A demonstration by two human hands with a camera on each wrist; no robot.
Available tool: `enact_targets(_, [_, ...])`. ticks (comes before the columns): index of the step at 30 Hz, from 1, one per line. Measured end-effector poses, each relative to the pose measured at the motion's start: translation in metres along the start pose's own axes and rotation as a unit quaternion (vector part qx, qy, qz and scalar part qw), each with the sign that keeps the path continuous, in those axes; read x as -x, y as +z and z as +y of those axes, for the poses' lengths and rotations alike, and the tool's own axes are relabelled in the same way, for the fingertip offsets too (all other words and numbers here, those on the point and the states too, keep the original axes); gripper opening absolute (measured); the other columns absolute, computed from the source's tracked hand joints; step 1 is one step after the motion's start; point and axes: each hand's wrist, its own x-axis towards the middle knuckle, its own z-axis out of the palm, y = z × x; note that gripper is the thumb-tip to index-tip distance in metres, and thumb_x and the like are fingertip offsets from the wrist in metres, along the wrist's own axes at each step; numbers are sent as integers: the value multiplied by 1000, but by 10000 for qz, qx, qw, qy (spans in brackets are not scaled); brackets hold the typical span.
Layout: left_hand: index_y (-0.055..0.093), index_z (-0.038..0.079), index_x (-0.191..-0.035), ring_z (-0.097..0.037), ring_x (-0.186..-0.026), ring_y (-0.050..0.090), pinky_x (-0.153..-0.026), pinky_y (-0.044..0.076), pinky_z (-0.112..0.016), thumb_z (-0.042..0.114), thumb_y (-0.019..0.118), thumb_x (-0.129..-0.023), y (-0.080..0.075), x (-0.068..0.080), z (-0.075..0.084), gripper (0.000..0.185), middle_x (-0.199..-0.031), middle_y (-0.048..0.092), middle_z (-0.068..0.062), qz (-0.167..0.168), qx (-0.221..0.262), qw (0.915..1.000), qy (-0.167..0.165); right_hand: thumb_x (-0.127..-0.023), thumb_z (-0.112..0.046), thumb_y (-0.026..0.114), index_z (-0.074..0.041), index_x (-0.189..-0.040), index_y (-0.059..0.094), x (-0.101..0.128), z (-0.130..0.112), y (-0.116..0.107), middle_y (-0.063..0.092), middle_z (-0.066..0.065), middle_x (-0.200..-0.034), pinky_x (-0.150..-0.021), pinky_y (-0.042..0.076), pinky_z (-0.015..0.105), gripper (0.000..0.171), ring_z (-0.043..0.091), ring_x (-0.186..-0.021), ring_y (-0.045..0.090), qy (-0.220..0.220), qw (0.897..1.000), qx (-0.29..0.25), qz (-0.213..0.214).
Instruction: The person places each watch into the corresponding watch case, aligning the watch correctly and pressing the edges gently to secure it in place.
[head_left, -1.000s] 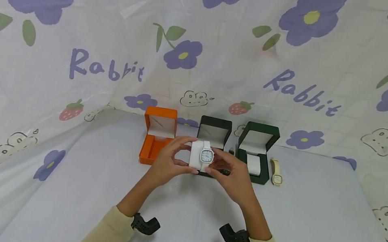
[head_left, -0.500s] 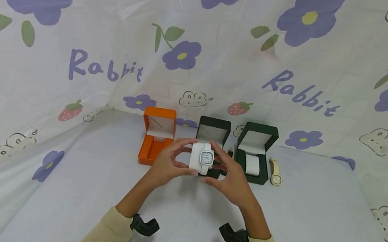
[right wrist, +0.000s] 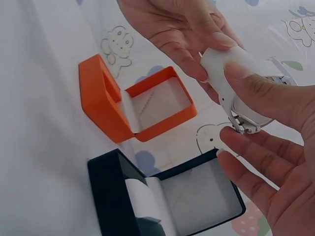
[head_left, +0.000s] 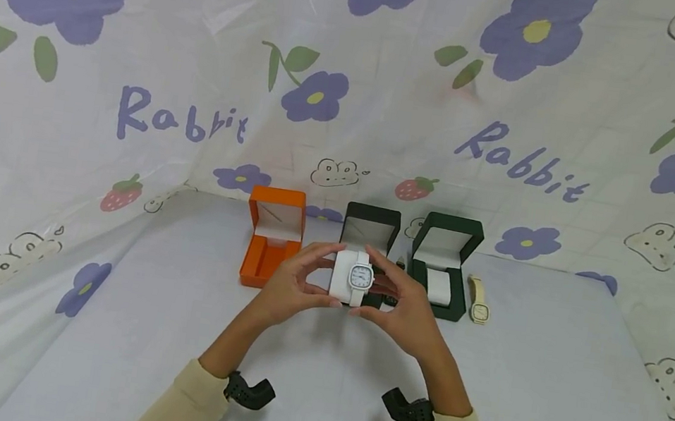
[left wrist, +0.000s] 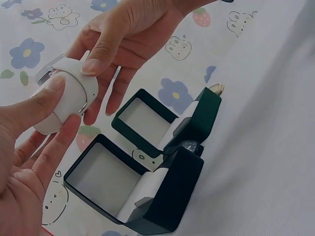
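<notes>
While both hands keep their pinch on the white cushion (head_left: pixel 341 276) with the white watch (head_left: pixel 360 276) strapped round it, little has shifted over the last second: the bundle sits at the centre of the head view, a touch higher than it did then, and the watch face has turned slightly more toward the camera. The left hand (head_left: pixel 292 286) holds the cushion's left end between thumb and curled fingers; the right hand (head_left: pixel 403 306) pinches the watch side, its thumb on top and its fingers spread beneath by the clasp (right wrist: pixel 242 123), as the right wrist view shows. Directly behind the bundle the middle dark green box (head_left: pixel 371 233) stands open with nothing in it, the open orange box (head_left: pixel 270 234) to its left and a second green box (head_left: pixel 446 260) to its right with a cushion inside; a cream watch (head_left: pixel 479 300) lies at far right on the grey table (head_left: pixel 168 330). I judge the strap is being settled on the cushion, with no move toward a box yet
</notes>
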Motion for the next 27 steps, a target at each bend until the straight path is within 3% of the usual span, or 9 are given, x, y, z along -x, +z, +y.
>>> enact_targets(4, [52,20,-150,-25,-126,59,-81,62,-41,11,87,-81,1,-1,-1,78,-147,50,5,15,65,9999,125,-73,-5,91,-24,-154,45,0,0,-1,55,4,-146,-103,52,35,95,23,-123,61,-4,10000,91,34])
enact_targets(6, [52,18,-150,-25,-125,59,-81,62,-41,11,87,-81,1,-1,-1,77,-146,50,5,41,61,9999,142,-72,-5,91,-24,-153,46,-1,-1,-1,55,4,-146,-105,51,37,95,25,-125,59,-14,10000,46,51])
enact_targets(11, [55,29,-147,-28,-124,60,-80,62,-40,12,87,-80,3,0,-1,76,-145,51,3,97,16,9999,95,-71,-6,91,-23,-153,48,0,-1,-2,56,7,-145,-104,51,37,94,27,-124,61,-28,10000,-11,43])
enact_targets(14, [55,30,-147,-27,-123,60,-80,62,-40,11,87,-80,3,0,-1,76,-144,52,3,90,36,9999,94,-71,-8,92,-23,-152,48,1,-1,-3,56,7,-144,-102,52,30,94,26,-120,63,-28,10000,66,29])
enact_targets(27, [54,18,-148,-27,-124,59,-81,62,-41,13,87,-81,6,0,-4,75,-145,51,5,11,41,9999,153,-73,-11,92,-19,-153,47,1,3,-1,59,6,-142,-100,54,40,92,23,-117,66,21,9997,240,14])
